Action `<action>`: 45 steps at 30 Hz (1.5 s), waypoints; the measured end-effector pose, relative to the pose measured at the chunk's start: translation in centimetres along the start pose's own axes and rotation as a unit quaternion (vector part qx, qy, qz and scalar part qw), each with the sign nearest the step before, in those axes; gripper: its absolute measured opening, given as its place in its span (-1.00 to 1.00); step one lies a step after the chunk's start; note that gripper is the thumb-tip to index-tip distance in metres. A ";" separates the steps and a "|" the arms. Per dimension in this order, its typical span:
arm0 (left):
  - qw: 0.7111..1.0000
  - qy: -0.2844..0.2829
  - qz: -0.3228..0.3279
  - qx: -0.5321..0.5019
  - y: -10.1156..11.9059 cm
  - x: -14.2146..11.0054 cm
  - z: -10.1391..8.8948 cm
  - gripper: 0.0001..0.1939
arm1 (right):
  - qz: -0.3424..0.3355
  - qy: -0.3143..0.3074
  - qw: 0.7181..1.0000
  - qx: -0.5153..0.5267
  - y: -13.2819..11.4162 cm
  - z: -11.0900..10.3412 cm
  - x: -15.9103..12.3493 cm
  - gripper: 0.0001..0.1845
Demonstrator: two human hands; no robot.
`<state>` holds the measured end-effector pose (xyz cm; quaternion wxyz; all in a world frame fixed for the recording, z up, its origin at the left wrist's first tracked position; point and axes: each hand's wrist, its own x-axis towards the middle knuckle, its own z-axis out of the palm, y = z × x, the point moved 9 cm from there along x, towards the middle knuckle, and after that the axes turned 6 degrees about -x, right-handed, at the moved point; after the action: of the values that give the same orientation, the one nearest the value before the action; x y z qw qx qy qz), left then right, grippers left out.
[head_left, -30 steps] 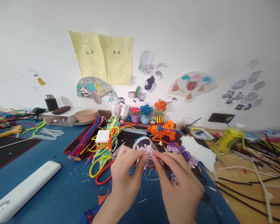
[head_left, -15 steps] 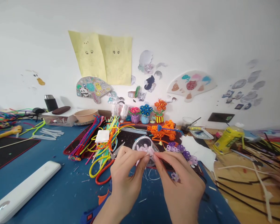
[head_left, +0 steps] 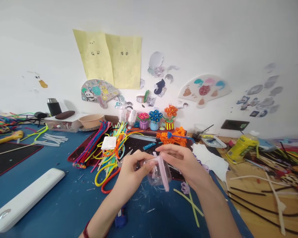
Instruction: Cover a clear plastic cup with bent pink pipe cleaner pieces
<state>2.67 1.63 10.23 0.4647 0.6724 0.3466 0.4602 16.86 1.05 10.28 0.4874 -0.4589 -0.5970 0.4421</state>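
Note:
My left hand (head_left: 130, 173) and my right hand (head_left: 182, 162) meet over the blue mat (head_left: 64, 198), both pinching a pale pink pipe cleaner (head_left: 164, 173). The pipe cleaner bends down from my fingertips in front of a small clear plastic cup (head_left: 157, 175) lying behind it. The left thumb and forefinger are closed on its upper end. The right hand's fingers curl over the top, closed on the same strand. Purple pipe-cleaner flowers (head_left: 185, 187) lie just right of the hands.
A heap of coloured pipe cleaners (head_left: 106, 148) and red-handled scissors (head_left: 111, 178) lie left of the hands. Orange pipe-cleaner flowers (head_left: 175, 137) and small flower pots (head_left: 155, 120) stand behind. A white bar (head_left: 24, 198) lies front left. A yellow bottle (head_left: 240, 147) and black pipe cleaners (head_left: 263, 195) are right.
Both hands have lifted and moved back from me. The pink pipe cleaner, bunched at the fingertips before, now hangs as a longer bent strand. The right hand has turned over on top.

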 end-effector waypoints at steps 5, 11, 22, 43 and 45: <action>0.999 -0.039 -0.001 -0.010 -0.5 0.6 0.5 -0.72 | 0.034 -0.047 0.998 0.023 0.9 0.8 0.7 -0.74; 0.997 -0.052 -0.016 -0.059 -1.0 0.8 0.6 -0.74 | 0.041 -0.101 0.994 0.031 0.5 1.8 0.8 -0.69; 0.987 -0.001 -0.080 -0.139 -2.2 0.5 0.2 -0.76 | -0.043 -0.164 0.984 -0.062 -0.4 2.8 -0.7 -0.34; 0.988 0.013 -0.091 -0.123 -2.4 0.4 0.1 -0.78 | -0.061 -0.135 0.979 -0.140 -0.5 2.7 -1.5 -0.27; 0.987 0.010 -0.093 -0.133 -2.4 0.4 0.2 -0.78 | -0.067 -0.137 0.974 -0.166 -0.8 2.7 -1.7 -0.22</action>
<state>2.90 2.74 8.10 0.5876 0.5646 0.3477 0.4638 14.28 -1.02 10.39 0.3468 -0.4271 -0.7526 0.3617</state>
